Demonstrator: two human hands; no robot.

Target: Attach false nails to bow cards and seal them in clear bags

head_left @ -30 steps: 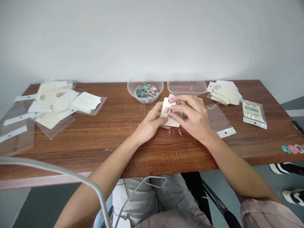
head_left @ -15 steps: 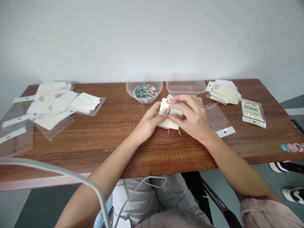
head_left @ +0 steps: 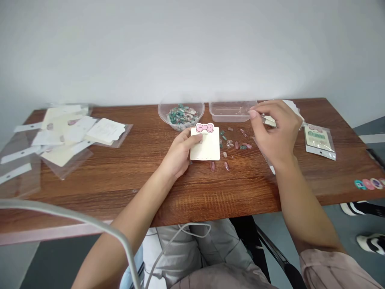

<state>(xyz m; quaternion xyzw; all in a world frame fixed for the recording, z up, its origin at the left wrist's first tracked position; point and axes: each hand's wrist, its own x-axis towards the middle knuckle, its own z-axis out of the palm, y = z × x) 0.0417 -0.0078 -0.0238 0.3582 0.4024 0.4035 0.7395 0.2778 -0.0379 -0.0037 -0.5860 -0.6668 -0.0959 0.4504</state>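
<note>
Has clear sleeves with white header strips at the far left of the frame, beside a loose pile of cream and white cards. At upper centre, has a round clear bowl of green and pink pieces. Just below, grips in the left hand a cream card topped by a pink bow, thumb on the front, fingers behind, at the centre of the frame. To its right, has loose nail-shaped pieces scattered on the table, below a rectangular clear tray. Holds the right hand right of centre, thumb and forefinger tips close together near the tray's corner; cannot tell whether pinching anything. Farther right, has a partly hidden card stack, a clear packet with green pieces, then round stickers near the edge.
</note>
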